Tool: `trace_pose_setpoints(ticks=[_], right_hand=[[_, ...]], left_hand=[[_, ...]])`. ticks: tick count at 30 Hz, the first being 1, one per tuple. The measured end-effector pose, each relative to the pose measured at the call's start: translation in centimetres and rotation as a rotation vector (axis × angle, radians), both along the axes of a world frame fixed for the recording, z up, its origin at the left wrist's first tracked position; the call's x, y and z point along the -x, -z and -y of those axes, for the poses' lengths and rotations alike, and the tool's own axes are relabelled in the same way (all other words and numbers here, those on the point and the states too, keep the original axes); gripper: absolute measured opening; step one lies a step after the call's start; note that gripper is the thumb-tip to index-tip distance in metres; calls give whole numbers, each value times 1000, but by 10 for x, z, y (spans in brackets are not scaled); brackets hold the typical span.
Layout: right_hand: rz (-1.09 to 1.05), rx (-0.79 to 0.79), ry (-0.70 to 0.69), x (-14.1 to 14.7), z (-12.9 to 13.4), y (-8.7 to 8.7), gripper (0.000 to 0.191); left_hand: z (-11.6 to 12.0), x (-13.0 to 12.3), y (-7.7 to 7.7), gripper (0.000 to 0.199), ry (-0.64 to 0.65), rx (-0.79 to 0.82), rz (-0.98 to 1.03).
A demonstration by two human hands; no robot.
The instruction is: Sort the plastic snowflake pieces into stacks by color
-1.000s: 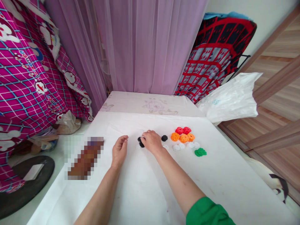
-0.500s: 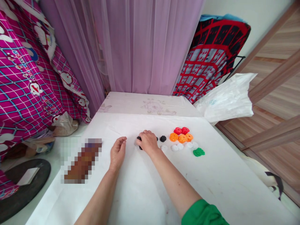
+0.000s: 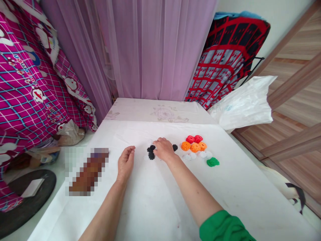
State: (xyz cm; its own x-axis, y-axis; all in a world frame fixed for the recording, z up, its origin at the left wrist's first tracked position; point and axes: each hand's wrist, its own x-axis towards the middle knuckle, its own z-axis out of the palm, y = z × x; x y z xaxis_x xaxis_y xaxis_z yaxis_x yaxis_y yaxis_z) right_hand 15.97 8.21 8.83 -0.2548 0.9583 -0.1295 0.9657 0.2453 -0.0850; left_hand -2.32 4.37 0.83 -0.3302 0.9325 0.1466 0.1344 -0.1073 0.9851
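Note:
My right hand (image 3: 164,149) is over the middle of the table, fingers bent downward and thumb apart from them. Their tips are partly hidden, and no piece shows in them. Just left of it lie small black scalloped pieces (image 3: 151,156), touching one another, with pale, hard-to-make-out pieces around them. To its right is another black piece (image 3: 175,147), partly behind the hand. Farther left, my left hand (image 3: 126,162) rests on its side on the white tabletop (image 3: 147,201), fingers curled together, nothing visible in them.
Right of my hand lie red flower-shaped pieces (image 3: 190,139), orange ones (image 3: 195,147), white ones (image 3: 189,156) and a green cluster (image 3: 213,162). A pixelated patch (image 3: 87,174) covers something on the left. A white plastic bag (image 3: 243,103) stands beyond the right edge.
My right hand has moved right, off the black pieces on the left, which now show more fully. It now covers the spot nearer the lone black piece. My left hand has stayed put.

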Motion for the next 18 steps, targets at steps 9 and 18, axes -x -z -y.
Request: trace_pose_setpoints(ticks=[9,18], right_hand=[[26,138,-19,6,-19,-3,34],[-15,143,-21,8,-24,0,30]], left_hand=[[-1,0,3,31,7,10,-2],[-2,1,6,31,4,-3,-16]])
